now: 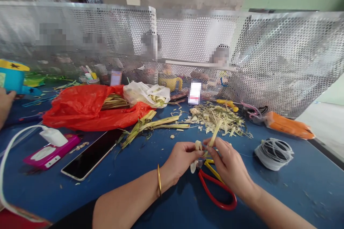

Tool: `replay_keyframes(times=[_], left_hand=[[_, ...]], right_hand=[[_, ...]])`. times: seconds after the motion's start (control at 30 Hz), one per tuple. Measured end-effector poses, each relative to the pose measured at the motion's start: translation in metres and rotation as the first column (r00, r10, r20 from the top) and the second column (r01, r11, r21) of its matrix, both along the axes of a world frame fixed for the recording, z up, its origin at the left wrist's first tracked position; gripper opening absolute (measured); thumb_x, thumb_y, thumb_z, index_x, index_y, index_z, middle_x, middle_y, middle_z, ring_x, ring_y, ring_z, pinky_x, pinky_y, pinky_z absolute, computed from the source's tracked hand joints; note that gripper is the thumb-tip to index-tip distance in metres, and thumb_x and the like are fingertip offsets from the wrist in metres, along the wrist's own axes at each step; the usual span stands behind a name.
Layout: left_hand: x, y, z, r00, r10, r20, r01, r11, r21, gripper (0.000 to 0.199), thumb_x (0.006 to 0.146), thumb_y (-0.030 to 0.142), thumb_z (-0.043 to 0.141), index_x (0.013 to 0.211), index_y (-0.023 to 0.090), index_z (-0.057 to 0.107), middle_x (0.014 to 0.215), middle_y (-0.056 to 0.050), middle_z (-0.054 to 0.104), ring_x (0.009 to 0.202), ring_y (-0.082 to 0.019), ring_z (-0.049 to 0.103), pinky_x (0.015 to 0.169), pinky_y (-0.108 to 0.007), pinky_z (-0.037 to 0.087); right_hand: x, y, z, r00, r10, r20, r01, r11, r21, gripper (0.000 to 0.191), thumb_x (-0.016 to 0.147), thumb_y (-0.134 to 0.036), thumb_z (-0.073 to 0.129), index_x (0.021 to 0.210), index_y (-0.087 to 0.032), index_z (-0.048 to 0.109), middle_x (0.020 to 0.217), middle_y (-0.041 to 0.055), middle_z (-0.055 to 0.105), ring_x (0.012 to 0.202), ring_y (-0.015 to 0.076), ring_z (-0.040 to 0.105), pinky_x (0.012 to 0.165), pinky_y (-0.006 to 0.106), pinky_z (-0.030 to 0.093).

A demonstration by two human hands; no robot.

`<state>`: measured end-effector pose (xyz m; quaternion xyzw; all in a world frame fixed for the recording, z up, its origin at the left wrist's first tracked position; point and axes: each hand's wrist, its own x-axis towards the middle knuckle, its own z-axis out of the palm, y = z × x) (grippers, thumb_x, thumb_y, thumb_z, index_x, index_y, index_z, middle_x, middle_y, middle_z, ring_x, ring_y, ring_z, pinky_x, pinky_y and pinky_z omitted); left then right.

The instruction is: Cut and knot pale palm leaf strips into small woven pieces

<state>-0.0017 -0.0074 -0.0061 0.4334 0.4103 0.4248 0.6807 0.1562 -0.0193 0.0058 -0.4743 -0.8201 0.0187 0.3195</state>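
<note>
Between the fingers of my left hand (pixel 182 157) is a small pale folded plant strip (pixel 198 145), with a whitish end hanging below. My right hand (pixel 227 157) pinches a longer yellow-green plant strip (pixel 215 132) that points upward. The two hands almost meet, and where the strips come together is partly hidden by fingers. Under them lie red-handled scissors (pixel 219 205) on the blue table, crossed by a tool with yellow handles (pixel 213 171). Just beyond, cut stalks (pixel 161 123) and a heap of plant scraps (pixel 220 120) lie on the tabletop.
To the left are a red plastic bag (pixel 77 105), a black phone (pixel 90 155) and a magenta power strip (pixel 51 154) with a white cable. A wire coil (pixel 275 152) and an orange packet (pixel 288 125) sit right. A perforated metal screen (pixel 188 39) stands behind; another person's hand (pixel 6 103) shows far left.
</note>
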Motion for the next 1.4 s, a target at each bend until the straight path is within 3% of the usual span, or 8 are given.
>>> replay_keyframes(times=[0.23,0.5,0.67,0.93,1.03,1.17,1.3,1.4], left_hand=[[0.002,-0.005,0.001,0.992,-0.105,-0.065,0.106,0.994,0.005,0.034,0.066,0.049,0.07,0.067,0.015,0.065,0.055,0.002,0.055,0.045,-0.007,0.042,0.045,-0.02,0.033],[0.001,-0.001,-0.006,0.992,-0.009,-0.125,0.018,0.997,0.072,0.024,0.066,0.037,0.071,0.069,0.015,0.064,0.059,0.001,0.058,0.046,-0.008,0.046,0.047,-0.021,0.038],[-0.002,0.004,-0.002,0.999,0.049,-0.013,-0.049,0.998,-0.038,0.032,0.062,0.043,0.075,0.067,0.015,0.063,0.058,0.001,0.058,0.045,-0.008,0.049,0.048,-0.021,0.04],[-0.003,0.004,-0.001,0.997,0.077,-0.029,-0.079,0.992,-0.099,0.031,0.062,0.041,0.076,0.074,0.014,0.067,0.067,-0.003,0.065,0.057,-0.012,0.059,0.05,-0.02,0.042],[-0.003,0.004,-0.003,0.991,0.101,-0.089,-0.106,0.993,-0.046,0.022,0.066,0.032,0.072,0.075,0.014,0.065,0.061,0.0,0.062,0.046,-0.007,0.05,0.037,-0.017,0.029],[-0.004,0.004,-0.003,0.978,0.17,-0.118,-0.173,0.985,-0.016,0.017,0.07,0.028,0.068,0.078,0.016,0.058,0.062,0.0,0.064,0.045,-0.007,0.05,0.036,-0.016,0.029],[-0.007,0.007,0.0,0.973,0.192,-0.125,-0.195,0.981,-0.01,0.016,0.073,0.028,0.067,0.076,0.015,0.058,0.068,-0.003,0.067,0.055,-0.01,0.058,0.043,-0.016,0.037],[-0.008,0.008,0.003,0.976,0.187,-0.112,-0.193,0.98,-0.049,0.017,0.072,0.029,0.068,0.075,0.014,0.06,0.072,-0.006,0.07,0.055,-0.01,0.059,0.045,-0.017,0.038]], right_hand=[[0.001,0.006,-0.012,0.978,-0.16,0.137,0.182,0.969,-0.166,0.02,0.092,-0.03,0.035,0.073,-0.024,0.039,0.054,-0.0037,0.053,0.045,0.0155,0.051,0.046,0.026,0.023],[0.0,0.004,-0.008,0.987,-0.157,0.039,0.162,0.951,-0.264,0.019,0.093,-0.032,0.04,0.078,-0.023,0.047,0.062,-0.0031,0.06,0.053,0.0138,0.055,0.05,0.024,0.03],[0.005,0.004,0.003,0.977,0.057,0.206,-0.069,0.996,0.048,0.019,0.095,-0.031,0.046,0.085,-0.021,0.059,0.081,0.003,0.063,0.073,0.0157,0.057,0.07,0.029,0.038],[0.002,-0.008,-0.001,0.824,0.026,0.566,-0.285,0.882,0.375,0.024,0.092,-0.01,0.039,0.088,-0.015,0.062,0.07,0.005,0.059,0.067,0.0173,0.052,0.068,0.033,0.032],[-0.004,-0.011,-0.008,0.906,0.108,0.41,-0.22,0.946,0.237,0.024,0.093,-0.014,0.04,0.081,-0.016,0.06,0.067,0.0034,0.059,0.062,0.0155,0.05,0.063,0.031,0.031],[-0.012,-0.007,-0.018,0.987,0.027,-0.158,-0.079,0.939,-0.335,0.028,0.092,-0.031,0.046,0.069,-0.018,0.055,0.061,-0.0006,0.057,0.056,0.0117,0.049,0.054,0.024,0.033],[-0.013,0.003,-0.019,0.711,-0.341,-0.615,-0.252,0.693,-0.676,0.036,0.081,-0.051,0.058,0.07,-0.017,0.057,0.059,-0.0023,0.055,0.049,0.0097,0.047,0.047,0.022,0.035],[-0.01,0.008,-0.015,0.423,-0.519,-0.743,-0.273,0.709,-0.65,0.038,0.072,-0.051,0.067,0.088,-0.017,0.063,0.076,0.0016,0.062,0.058,0.0118,0.056,0.05,0.022,0.042]])
